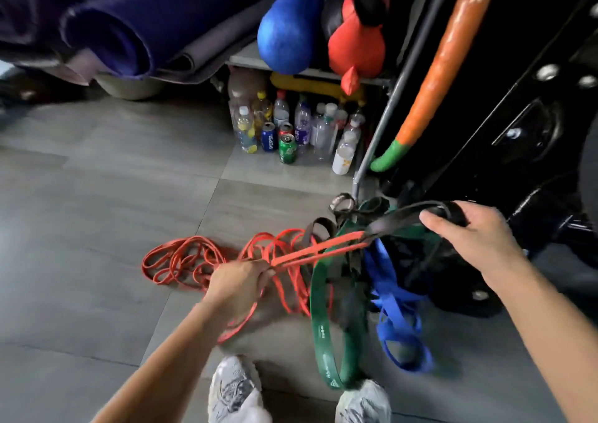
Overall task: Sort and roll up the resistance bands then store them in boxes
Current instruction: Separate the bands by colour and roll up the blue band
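Observation:
A tangle of resistance bands lies on the grey floor in front of my feet. My left hand (241, 281) grips a thin red band (318, 249), pulled taut toward the right; more red bands (181, 262) lie in loose loops on the floor to the left. My right hand (466, 228) holds a black band (401, 217) that links through the red one and is lifted off the pile. A wide green band (320, 319) and a blue band (394, 299) hang and trail beneath the black one.
Several plastic bottles and cans (291, 131) stand under a shelf at the back. Rolled purple mats (129, 24) lie at upper left. A blue bag (288, 30), a red bag (356, 43), an orange padded bar (433, 85) and black gym equipment (534, 115) crowd the right. My shoes (236, 390) are at the bottom.

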{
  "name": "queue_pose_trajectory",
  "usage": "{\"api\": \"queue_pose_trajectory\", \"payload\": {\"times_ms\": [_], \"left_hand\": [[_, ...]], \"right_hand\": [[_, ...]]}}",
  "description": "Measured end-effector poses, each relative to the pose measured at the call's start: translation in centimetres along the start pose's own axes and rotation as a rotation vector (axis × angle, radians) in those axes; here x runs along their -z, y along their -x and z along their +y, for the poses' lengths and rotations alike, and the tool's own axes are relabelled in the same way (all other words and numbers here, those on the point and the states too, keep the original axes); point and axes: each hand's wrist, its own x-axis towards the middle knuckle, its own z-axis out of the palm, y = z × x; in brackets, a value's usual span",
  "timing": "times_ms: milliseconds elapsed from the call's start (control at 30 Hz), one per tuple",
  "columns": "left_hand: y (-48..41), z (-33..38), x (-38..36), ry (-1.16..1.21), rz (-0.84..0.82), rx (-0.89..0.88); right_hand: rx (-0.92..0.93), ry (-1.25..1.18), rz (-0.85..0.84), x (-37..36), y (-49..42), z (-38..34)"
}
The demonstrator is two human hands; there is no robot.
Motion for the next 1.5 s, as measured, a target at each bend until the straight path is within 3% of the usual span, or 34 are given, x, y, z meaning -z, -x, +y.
{"api": "queue_pose_trajectory", "payload": {"times_ms": [233,433,633,800,1067,1233,1367,1500], "left_hand": [[1.6,-1.6,4.5,-0.208,-0.145,0.102],[7.2,-6.0,6.4,-0.302,-0.221,0.382],[8.1,-11.3,10.9,-0.310,-0.106,0.642],[8.4,-12.2,11.0,-0.321,-0.134,0.735],[6.1,-9.7,9.5,0.245,0.097,0.813],[3.5,-9.9,12.7,0.879,0.526,0.780],[1.5,-8.3,16.8,1.032,0.417,0.570],[0.3,-6.0,17.0,0.693,0.197,0.458]], "right_hand": [[-0.030,-0.255,0.254,7.3,2.2,-4.7],[0.036,-0.471,0.409,10.8,2.2,-7.8],[0.117,-0.709,0.520,11.7,2.4,-7.6],[0.207,-0.979,0.407,11.6,1.8,-9.8],[0.365,-0.672,0.328,12.7,1.3,-15.1],[0.237,-0.396,0.321,11.1,1.7,-12.7],[-0.039,-0.097,0.245,7.6,1.5,-4.7],[-0.323,0.198,-0.012,3.1,1.9,2.4]]}}
